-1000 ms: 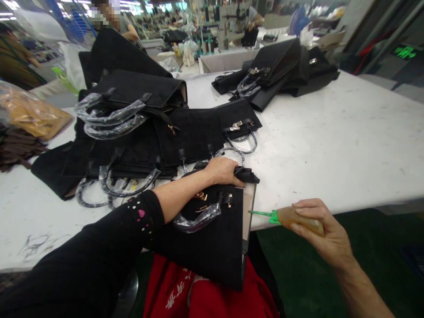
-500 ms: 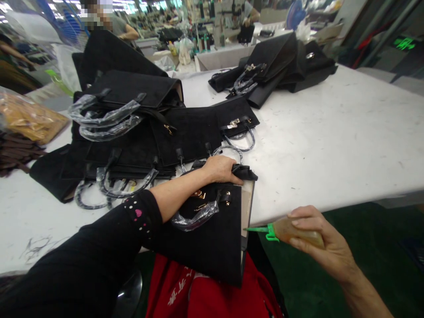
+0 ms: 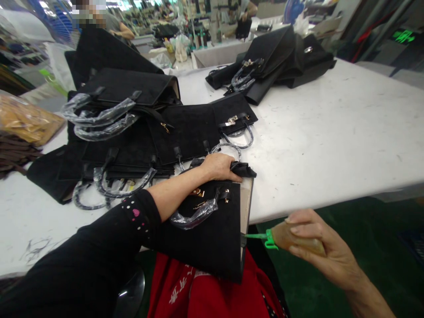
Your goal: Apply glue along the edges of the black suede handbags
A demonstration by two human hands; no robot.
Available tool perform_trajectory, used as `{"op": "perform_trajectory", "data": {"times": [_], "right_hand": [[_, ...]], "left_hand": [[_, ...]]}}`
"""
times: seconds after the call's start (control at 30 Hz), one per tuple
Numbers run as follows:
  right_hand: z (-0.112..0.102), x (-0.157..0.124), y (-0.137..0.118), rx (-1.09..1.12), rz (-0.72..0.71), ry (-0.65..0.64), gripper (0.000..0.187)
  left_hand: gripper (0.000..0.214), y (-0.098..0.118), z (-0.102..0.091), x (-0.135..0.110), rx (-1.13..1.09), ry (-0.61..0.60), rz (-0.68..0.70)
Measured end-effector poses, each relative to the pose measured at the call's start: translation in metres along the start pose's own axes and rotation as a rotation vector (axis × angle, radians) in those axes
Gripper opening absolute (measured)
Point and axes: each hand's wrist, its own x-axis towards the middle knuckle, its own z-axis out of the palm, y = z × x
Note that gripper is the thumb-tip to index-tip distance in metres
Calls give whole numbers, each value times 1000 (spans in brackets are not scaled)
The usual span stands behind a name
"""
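Note:
A black handbag (image 3: pixel 212 238) with gold hardware lies partly over the table's front edge and my lap. Its plastic-wrapped handle (image 3: pixel 195 216) rests on the front panel. My left hand (image 3: pixel 220 168) grips the bag's top edge near the rolled black flap, its fingertips partly hidden. In my right hand (image 3: pixel 311 234) is a glue bottle (image 3: pixel 288 238) of amber liquid with a long green nozzle. The nozzle tip meets the open side edge of the bag, where beige lining shows, low down near a dark patch.
Several black handbags (image 3: pixel 132 88) with wrapped handles are piled on the white table (image 3: pixel 314 145) at left and centre. More black bag pieces (image 3: pixel 271 62) lie farther back. A yellow plastic package (image 3: pixel 29 119) sits far left. Another person (image 3: pixel 115 26) stands behind the pile.
My right hand has moved the bottle slightly down, so the nozzle tip sits lower along the bag's side edge. My left hand keeps its hold. The camera view has shifted slightly.

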Motion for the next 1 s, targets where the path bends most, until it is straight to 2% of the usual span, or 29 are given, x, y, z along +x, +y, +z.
{"op": "perform_trajectory", "data": {"times": [0.17,0.33,0.5,0.67,0.8,0.93,1.0], "right_hand": [[1,-3,2,-85,12,139,31],[0,1,1,-24,-32,11,30],[2,6,3,-142,-13,195,32],[3,4,0,-38,-19,25,29],[3,-1,-4,-54,7,57,29],[1,-6,-9,-10,1,-35,29],[0,-7,-11,-43,-3,12,30]], "left_hand": [[69,0,0,0,-2,-2,-12],[68,0,0,0,1,7,-2],[69,-1,1,0,-1,17,4],[69,-1,2,0,0,20,11],[70,-2,3,1,2,19,20],[72,-3,4,3,9,15,24],[72,-4,5,4,18,26,28]]}}
